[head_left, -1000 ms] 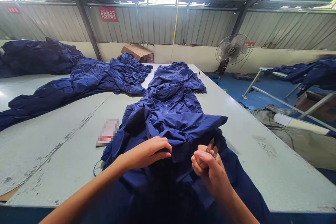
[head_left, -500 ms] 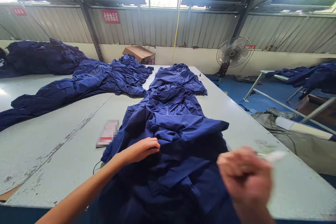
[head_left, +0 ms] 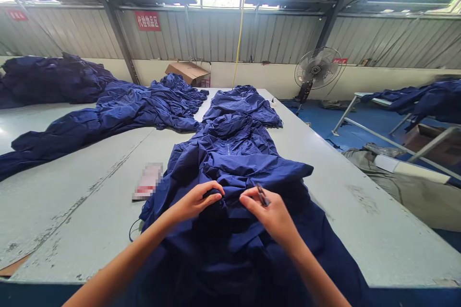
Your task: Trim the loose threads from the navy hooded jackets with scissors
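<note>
Right hand [head_left: 271, 210] is covering most of the small tool [head_left: 262, 195] it is holding; the tool's full shape isn't showing. Folds of the navy garment [head_left: 230, 254] are hiding part of the left hand's [head_left: 199, 197] grip. Both forearms and the garment are running off the bottom edge. Pixelation is masking the card [head_left: 148, 181]. Far-left sign [head_left: 17, 15] is reading too small. Leftmost pile [head_left: 54, 79] is leaving the frame.

Garments [head_left: 108, 110] left and centre on table [head_left: 345, 230].

Navy garments [head_left: 230, 134] and a pinkish card [head_left: 148, 182] lie on a pale, scuffed table [head_left: 86, 216].
</note>
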Motion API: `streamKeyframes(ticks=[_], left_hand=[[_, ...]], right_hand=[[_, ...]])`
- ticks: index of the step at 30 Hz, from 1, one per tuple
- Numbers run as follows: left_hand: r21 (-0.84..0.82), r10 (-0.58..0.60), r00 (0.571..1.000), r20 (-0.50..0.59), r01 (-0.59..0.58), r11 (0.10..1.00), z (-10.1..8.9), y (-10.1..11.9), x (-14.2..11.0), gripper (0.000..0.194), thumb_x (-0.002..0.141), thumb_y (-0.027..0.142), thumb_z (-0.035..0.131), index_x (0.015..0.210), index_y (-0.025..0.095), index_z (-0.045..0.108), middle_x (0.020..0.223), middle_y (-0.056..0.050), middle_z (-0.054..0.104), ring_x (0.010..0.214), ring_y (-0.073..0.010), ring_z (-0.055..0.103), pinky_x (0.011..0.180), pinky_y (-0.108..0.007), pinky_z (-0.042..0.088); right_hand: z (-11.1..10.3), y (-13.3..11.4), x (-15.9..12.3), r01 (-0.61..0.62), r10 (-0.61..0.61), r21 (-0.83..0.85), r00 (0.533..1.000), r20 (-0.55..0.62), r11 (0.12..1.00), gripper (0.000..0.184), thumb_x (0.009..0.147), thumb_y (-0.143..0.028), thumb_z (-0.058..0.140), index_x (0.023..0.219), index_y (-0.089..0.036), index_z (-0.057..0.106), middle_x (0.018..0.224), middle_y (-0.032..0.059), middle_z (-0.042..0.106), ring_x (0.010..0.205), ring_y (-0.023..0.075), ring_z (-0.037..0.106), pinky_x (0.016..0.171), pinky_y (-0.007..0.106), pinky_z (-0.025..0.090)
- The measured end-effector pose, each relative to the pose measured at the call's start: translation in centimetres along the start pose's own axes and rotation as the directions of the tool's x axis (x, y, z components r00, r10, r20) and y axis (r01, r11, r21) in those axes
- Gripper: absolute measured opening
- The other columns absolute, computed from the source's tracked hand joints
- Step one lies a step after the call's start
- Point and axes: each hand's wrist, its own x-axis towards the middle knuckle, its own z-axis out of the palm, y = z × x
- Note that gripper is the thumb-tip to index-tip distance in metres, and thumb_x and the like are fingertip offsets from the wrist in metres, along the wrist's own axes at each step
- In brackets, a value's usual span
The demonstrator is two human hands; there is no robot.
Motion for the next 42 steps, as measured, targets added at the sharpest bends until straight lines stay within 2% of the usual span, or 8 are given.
streamKeyframes(ticks=[5,12,20,24,28,37,40,42], left_hand=[[-0.009,0.042,0.996,-0.083,-0.043,0.999,0.6,0.1,0.2,0.022,0.097,0.039,0.051,0.108,0.02,0.056,0.104,-0.004,0.06,0.097,-0.0177,0.056,0.091,-0.028,0.046],[0.007,0.052,0.995,-0.08,-0.051,0.999,1.2,-0.3,0.2,0.022,0.1,0.038,0.042,0.109,0.021,0.052,0.103,-0.004,0.058,0.098,-0.0178,0.056,0.092,-0.029,0.047],[0.025,0.044,0.999,-0.029,-0.043,0.999,1.2,0.4,0.4,0.028,0.097,0.038,0.052,0.119,0.021,0.052,0.116,-0.006,0.063,0.108,-0.0201,0.059,0.097,-0.031,0.046],[0.069,0.008,0.998,-0.059,-0.004,0.998,1.3,0.7,0.7,0.031,0.094,0.038,0.056,0.12,0.021,0.051,0.116,-0.006,0.065,0.105,-0.0205,0.061,0.093,-0.031,0.049],[0.128,-0.031,0.999,-0.04,0.035,0.991,1.3,0.1,1.0,0.028,0.094,0.037,0.056,0.117,0.021,0.058,0.11,-0.004,0.069,0.099,-0.02,0.064,0.089,-0.031,0.051],[0.254,0.033,0.985,0.172,-0.077,0.964,1.0,-0.1,1.0,0.024,0.096,0.033,0.055,0.116,0.023,0.063,0.114,-0.005,0.07,0.104,-0.0212,0.064,0.093,-0.034,0.049],[0.253,0.013,0.983,0.185,-0.061,0.966,1.3,0.0,1.2,0.024,0.095,0.03,0.056,0.117,0.022,0.062,0.113,-0.006,0.07,0.103,-0.022,0.065,0.092,-0.034,0.049],[0.238,0.006,0.985,0.175,-0.048,0.97,1.5,-0.1,1.4,0.025,0.094,0.026,0.056,0.118,0.022,0.061,0.116,-0.006,0.07,0.105,-0.0225,0.065,0.093,-0.035,0.049]], right_hand=[[3.0,0.8,1.2,0.047,-0.037,-0.13,0.996,0.077,0.99,0.035,0.082,-0.047,0.072,0.098,-0.016,0.072,0.056,-0.0072,0.042,0.052,0.0094,0.036,0.052,0.024,0.028],[3.4,1.1,1.2,0.235,-0.224,-0.075,0.965,0.139,0.969,0.027,0.097,-0.037,0.053,0.079,-0.017,0.059,0.066,-0.0036,0.05,0.058,0.0095,0.041,0.058,0.023,0.032],[3.4,1.5,1.0,0.103,-0.122,0.245,0.99,0.064,0.964,0.028,0.097,-0.048,0.052,0.088,-0.021,0.053,0.073,-0.0038,0.042,0.062,0.0096,0.039,0.056,0.022,0.034],[4.6,1.9,1.0,-0.066,-0.009,0.555,0.991,0.132,0.829,0.032,0.093,-0.055,0.057,0.101,-0.024,0.052,0.059,-0.0099,0.029,0.045,0.0059,0.02,0.041,0.02,0.018],[5.4,2.1,1.3,-0.162,0.095,0.662,0.986,0.137,0.732,0.044,0.083,-0.065,0.062,0.091,-0.026,0.042,0.066,-0.01,0.039,0.041,0.0028,0.016,0.036,0.017,0.014],[4.3,3.0,1.1,-0.194,0.129,0.396,0.974,0.185,0.898,0.035,0.089,-0.053,0.057,0.08,-0.022,0.045,0.061,-0.0086,0.036,0.048,0.0074,0.029,0.042,0.02,0.022],[4.0,2.9,0.8,-0.017,0.011,0.051,0.993,0.116,0.999,0.025,0.097,-0.041,0.046,0.081,-0.022,0.046,0.065,-0.0047,0.045,0.056,0.0118,0.042,0.053,0.024,0.031],[3.9,2.6,0.8,0.077,-0.055,-0.214,0.993,0.106,0.974,0.018,0.099,-0.03,0.038,0.085,-0.022,0.046,0.071,-0.0004,0.056,0.063,0.0158,0.054,0.059,0.026,0.035]])
